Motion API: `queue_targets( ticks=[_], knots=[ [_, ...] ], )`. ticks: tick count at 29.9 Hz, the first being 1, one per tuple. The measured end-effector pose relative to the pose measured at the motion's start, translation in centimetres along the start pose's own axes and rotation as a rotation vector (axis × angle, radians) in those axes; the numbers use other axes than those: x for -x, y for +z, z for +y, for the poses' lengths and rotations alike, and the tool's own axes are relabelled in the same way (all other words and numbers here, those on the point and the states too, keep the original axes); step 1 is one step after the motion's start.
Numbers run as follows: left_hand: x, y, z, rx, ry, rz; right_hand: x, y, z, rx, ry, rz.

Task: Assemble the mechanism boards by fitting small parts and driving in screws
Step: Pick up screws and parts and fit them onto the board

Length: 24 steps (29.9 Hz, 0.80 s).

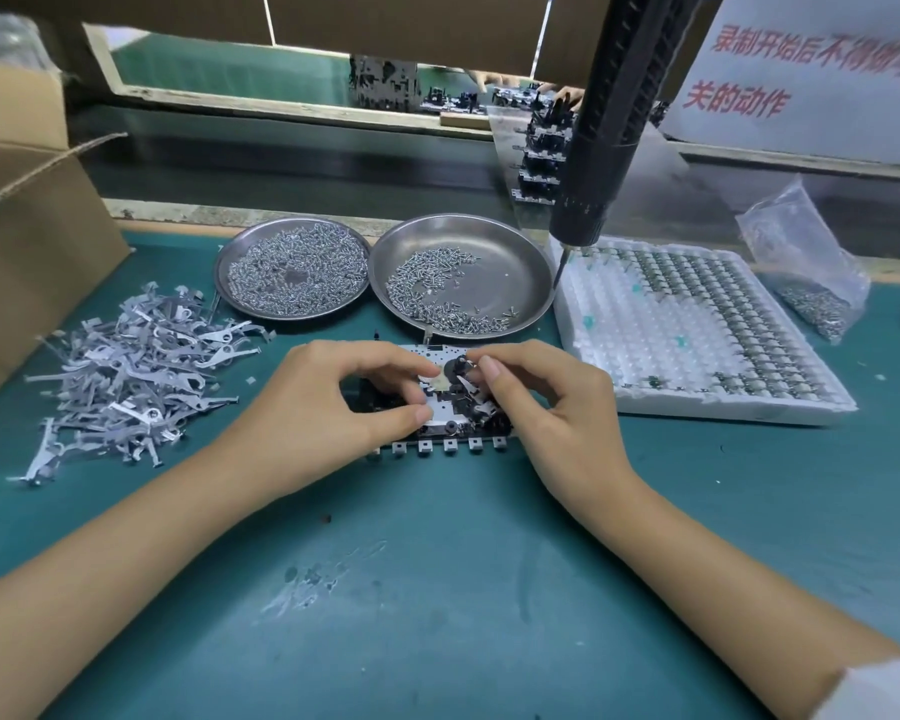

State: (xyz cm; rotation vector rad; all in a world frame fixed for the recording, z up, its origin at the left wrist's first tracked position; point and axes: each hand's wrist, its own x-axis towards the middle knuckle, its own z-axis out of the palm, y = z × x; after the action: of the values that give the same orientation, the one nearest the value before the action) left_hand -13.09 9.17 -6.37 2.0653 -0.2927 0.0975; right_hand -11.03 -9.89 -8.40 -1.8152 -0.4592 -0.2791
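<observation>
A mechanism board (440, 407), metal with black parts and a row of small tabs along its near edge, lies on the green mat at the centre. My left hand (328, 402) grips its left side, thumb on the near edge and fingers curled over the top. My right hand (546, 402) pinches a small part against the black round piece on the board's right half. A pile of grey metal levers (131, 376) lies to the left. Two steel dishes of screws (292, 270) (463, 275) stand behind the board. A black electric screwdriver (604, 148) hangs above right.
A white foam tray (697, 330) with several small parts sits at the right, a plastic bag of screws (806, 272) behind it. A cardboard box (27, 241) stands at the left. Stacked boards (539, 148) sit behind the dishes; another person's hands show beyond the partition.
</observation>
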Motion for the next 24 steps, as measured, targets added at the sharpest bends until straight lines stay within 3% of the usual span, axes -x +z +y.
queue_targets(
  ticks=[3, 7, 10, 13, 18, 24],
  knots=[
    [-0.4, -0.5, -0.2, -0.065, 0.087, 0.101, 0.0, 0.1, -0.1, -0.013, 0.003, 0.020],
    [-2.4, -2.6, -1.8, -0.397, 0.085, 0.429, 0.1, 0.2, 0.0, -0.019, -0.001, 0.035],
    [-4.6, -4.5, -3.4, -0.716, -0.127, 0.369, 0.2, 0.2, 0.2, -0.003, -0.015, 0.033],
    [-6.2, -4.9, -3.8, -0.860, -0.266, 0.267, 0.1, 0.3, 0.3, 0.011, -0.025, 0.031],
    [-7.3, -4.8, -3.6, -0.823, -0.296, 0.320, 0.0, 0.2, 0.4, -0.024, 0.000, 0.030],
    [-6.4, -4.6, -3.9, -0.848, -0.137, 0.454, -0.1, 0.2, 0.4, -0.023, 0.000, 0.023]
  ],
)
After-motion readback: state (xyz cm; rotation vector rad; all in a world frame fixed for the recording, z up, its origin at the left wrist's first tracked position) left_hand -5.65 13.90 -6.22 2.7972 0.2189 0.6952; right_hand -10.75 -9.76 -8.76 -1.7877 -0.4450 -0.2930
